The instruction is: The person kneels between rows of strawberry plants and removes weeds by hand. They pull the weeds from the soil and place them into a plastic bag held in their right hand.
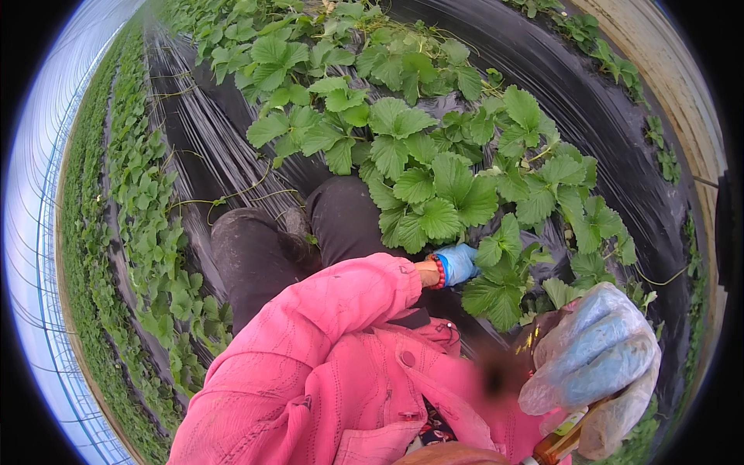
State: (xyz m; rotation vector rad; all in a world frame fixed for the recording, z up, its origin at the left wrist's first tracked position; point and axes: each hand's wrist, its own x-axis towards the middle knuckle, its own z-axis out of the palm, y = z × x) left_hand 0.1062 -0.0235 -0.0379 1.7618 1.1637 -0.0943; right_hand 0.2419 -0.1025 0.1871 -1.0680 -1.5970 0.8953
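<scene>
My left hand (457,264), in a thin blue glove below a red bead bracelet (437,271), reaches in at the base of a strawberry plant (501,290). Leaves cover part of its fingers, so whether they grip anything is hidden. Closer to me on the right, my right hand (598,349) wears a clear plastic glove over a blue one. Its fingers are curled around a slim amber-brown object (561,436) with a pale label, possibly a small bottle. Beside this hand is a dark reddish item (537,337) with yellow marks, partly hidden and blurred.
Black plastic mulch film (581,99) covers the bed around the strawberry leaves (407,168). My bent knees (343,212) press close to the foliage. Thin runners (232,197) cross the furrow at left. More plant rows (139,232) run along the greenhouse wall (46,244).
</scene>
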